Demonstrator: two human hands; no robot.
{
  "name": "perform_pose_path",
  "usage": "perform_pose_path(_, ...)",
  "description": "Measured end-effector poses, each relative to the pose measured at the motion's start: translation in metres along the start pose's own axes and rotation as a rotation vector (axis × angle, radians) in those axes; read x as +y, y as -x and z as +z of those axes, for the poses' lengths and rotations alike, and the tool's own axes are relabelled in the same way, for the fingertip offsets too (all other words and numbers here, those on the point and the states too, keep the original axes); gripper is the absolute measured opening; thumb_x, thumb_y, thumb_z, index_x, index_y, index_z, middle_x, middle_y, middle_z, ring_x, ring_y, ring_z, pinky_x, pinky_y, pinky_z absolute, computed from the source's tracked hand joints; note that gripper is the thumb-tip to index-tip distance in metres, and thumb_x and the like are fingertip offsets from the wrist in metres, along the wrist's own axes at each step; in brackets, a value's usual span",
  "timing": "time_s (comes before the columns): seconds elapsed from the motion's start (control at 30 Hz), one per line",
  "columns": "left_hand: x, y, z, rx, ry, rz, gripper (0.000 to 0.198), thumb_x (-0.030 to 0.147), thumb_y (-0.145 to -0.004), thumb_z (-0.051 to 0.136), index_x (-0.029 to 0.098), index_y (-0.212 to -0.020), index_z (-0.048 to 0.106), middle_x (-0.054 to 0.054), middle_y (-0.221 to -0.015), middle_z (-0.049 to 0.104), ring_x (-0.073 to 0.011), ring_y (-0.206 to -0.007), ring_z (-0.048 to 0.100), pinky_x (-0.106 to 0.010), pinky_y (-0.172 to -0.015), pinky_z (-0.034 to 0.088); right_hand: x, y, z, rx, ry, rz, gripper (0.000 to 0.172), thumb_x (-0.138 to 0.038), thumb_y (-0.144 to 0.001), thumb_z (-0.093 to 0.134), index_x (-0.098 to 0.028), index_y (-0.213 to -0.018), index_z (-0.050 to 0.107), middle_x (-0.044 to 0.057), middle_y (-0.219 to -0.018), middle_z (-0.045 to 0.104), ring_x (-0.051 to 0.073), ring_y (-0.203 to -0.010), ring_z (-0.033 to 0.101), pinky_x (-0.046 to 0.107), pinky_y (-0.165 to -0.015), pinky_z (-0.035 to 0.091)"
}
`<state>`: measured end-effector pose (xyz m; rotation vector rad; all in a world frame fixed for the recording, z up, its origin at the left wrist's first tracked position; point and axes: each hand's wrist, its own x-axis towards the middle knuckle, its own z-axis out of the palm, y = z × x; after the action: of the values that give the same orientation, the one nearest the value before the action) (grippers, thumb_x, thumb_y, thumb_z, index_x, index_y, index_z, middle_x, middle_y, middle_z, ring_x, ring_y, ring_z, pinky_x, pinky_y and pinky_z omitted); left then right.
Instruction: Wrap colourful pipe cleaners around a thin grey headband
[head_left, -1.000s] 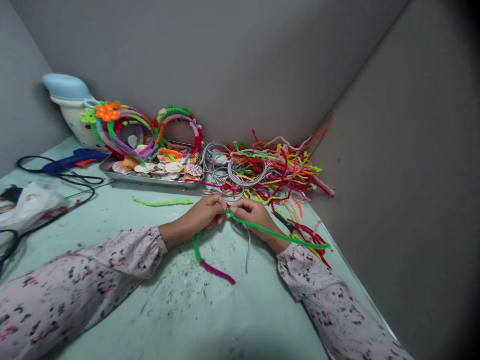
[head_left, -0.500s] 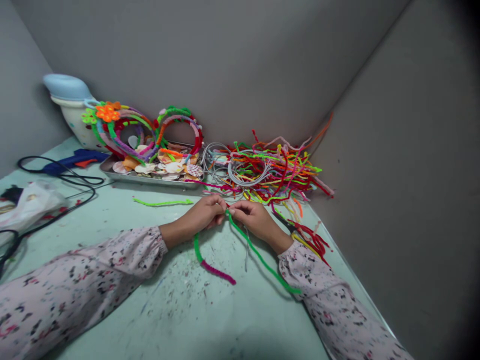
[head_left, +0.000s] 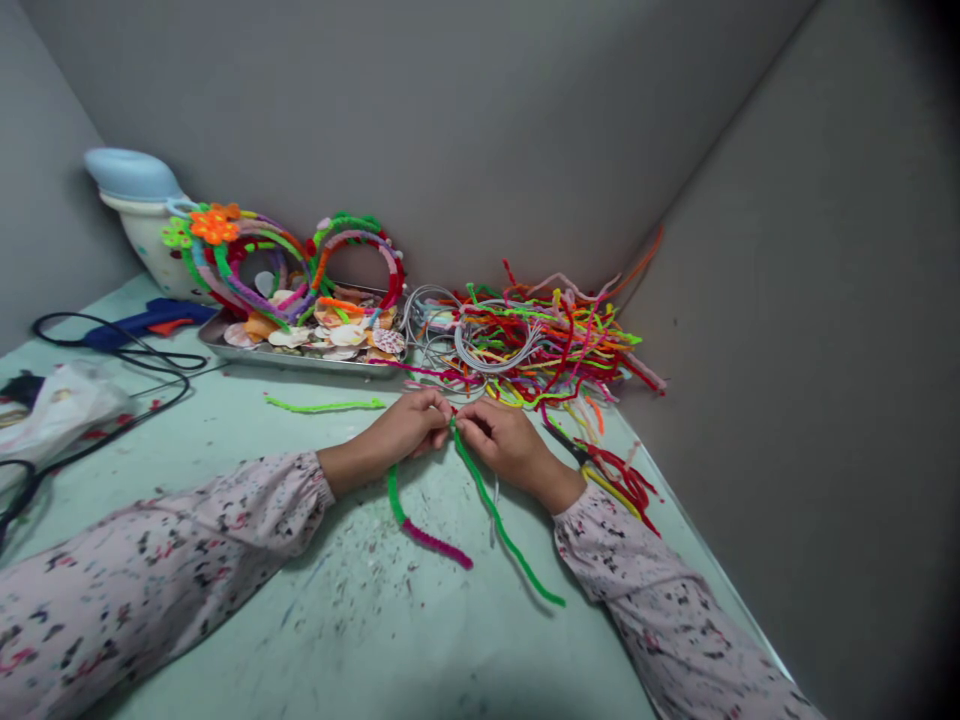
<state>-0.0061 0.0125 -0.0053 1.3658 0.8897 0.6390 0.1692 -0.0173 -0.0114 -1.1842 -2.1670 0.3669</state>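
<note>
My left hand (head_left: 414, 422) is closed in a pinch around a wire band wrapped in fuzzy pipe cleaner. Below that hand hangs the band's green and magenta end (head_left: 435, 545). Fingertips nearly touching the left ones, my right hand (head_left: 504, 442) pinches a green pipe cleaner (head_left: 491, 510) by its upper part. The loose length of it trails down towards me over the table. A thin grey wire (head_left: 495, 490) shows under the right hand. The spot where the fingers meet is partly hidden, with a bit of red just above it.
A metal tray (head_left: 300, 362) holds seashells and pipe-cleaner headbands (head_left: 360, 235). Right of it lies a heap of coloured pipe cleaners (head_left: 577, 340) with coiled wire (head_left: 491, 350). Scissors (head_left: 570, 445) lie beside my right wrist. At left are a blue glue gun (head_left: 131, 325) and black cord (head_left: 169, 370).
The loose end of the green pipe cleaner has swung left, away from my right sleeve. My right fingers have curled slightly more; my left hand stays in place.
</note>
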Motion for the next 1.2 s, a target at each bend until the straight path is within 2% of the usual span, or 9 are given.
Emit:
perform_pose_path(0.3,-0.001,0.000,0.000,-0.004,0.009,0.001,0.002,0.020,-0.077,0.048,0.018,-0.076,0.048,0.006,-0.047,0.049,-0.0047,-0.030,0.031,-0.017,-0.031,0.019,0.003,0.002,0.000,-0.003,0.054,-0.026,0.010,-0.019,-0.085,0.056,-0.018,-0.091,0.064,0.002,-0.080,0.061,0.013,-0.070,0.053,0.024,-0.065,0.040)
perform_pose_path(0.53,-0.002,-0.001,0.000,-0.001,0.003,0.009,0.003,0.018,-0.079,0.047,0.018,-0.076,0.047,0.006,-0.047,0.049,-0.0048,-0.030,0.031,-0.016,-0.030,0.020,0.000,0.001,0.000,-0.023,0.201,-0.080,0.010,-0.018,-0.085,0.055,-0.017,-0.092,0.062,0.004,-0.083,0.062,0.015,-0.076,0.056,0.025,-0.070,0.042)
perform_pose_path(0.83,-0.006,-0.003,-0.001,-0.030,0.035,0.008,0.003,0.019,-0.080,0.047,0.018,-0.077,0.047,0.006,-0.047,0.050,-0.0046,-0.030,0.030,-0.016,-0.030,0.019,-0.004,0.002,0.002,-0.027,0.326,-0.112,0.011,-0.016,-0.085,0.051,-0.016,-0.089,0.061,0.005,-0.082,0.062,0.015,-0.072,0.055,0.025,-0.066,0.041)
perform_pose_path(0.9,-0.005,-0.003,-0.001,-0.032,0.034,0.012,0.003,0.019,-0.080,0.048,0.018,-0.077,0.047,0.006,-0.048,0.050,-0.0045,-0.030,0.030,-0.016,-0.030,0.019,-0.005,0.002,0.001,-0.010,0.264,-0.079,0.010,-0.016,-0.084,0.052,-0.016,-0.088,0.061,0.005,-0.081,0.062,0.015,-0.072,0.055,0.025,-0.066,0.040)
perform_pose_path(0.97,-0.005,-0.002,-0.002,-0.041,0.037,0.018,0.002,0.019,-0.080,0.048,0.018,-0.078,0.047,0.006,-0.049,0.050,-0.0045,-0.031,0.030,-0.016,-0.030,0.019,-0.004,0.001,-0.001,0.002,0.109,-0.008,0.009,-0.019,-0.083,0.055,-0.017,-0.087,0.063,0.004,-0.080,0.062,0.014,-0.071,0.055,0.025,-0.065,0.040)
perform_pose_path(1.13,-0.005,-0.001,-0.004,-0.069,0.102,0.025,0.004,0.021,-0.081,0.049,0.019,-0.079,0.047,0.005,-0.050,0.051,-0.0041,-0.031,0.031,-0.016,-0.030,0.018,0.004,-0.002,-0.006,-0.065,-0.552,0.344,0.023,-0.033,-0.088,0.048,-0.016,-0.086,0.064,-0.001,-0.067,0.058,0.010,-0.053,0.050,0.022,-0.052,0.039)
perform_pose_path(1.2,-0.003,0.000,-0.005,-0.055,0.140,0.021,0.004,0.021,-0.081,0.050,0.018,-0.079,0.047,0.005,-0.051,0.051,-0.0037,-0.032,0.032,-0.016,-0.031,0.019,0.008,-0.003,-0.006,-0.050,-0.717,0.447,0.022,-0.034,-0.085,0.052,-0.016,-0.091,0.065,-0.002,-0.067,0.058,0.009,-0.053,0.051,0.022,-0.053,0.040)
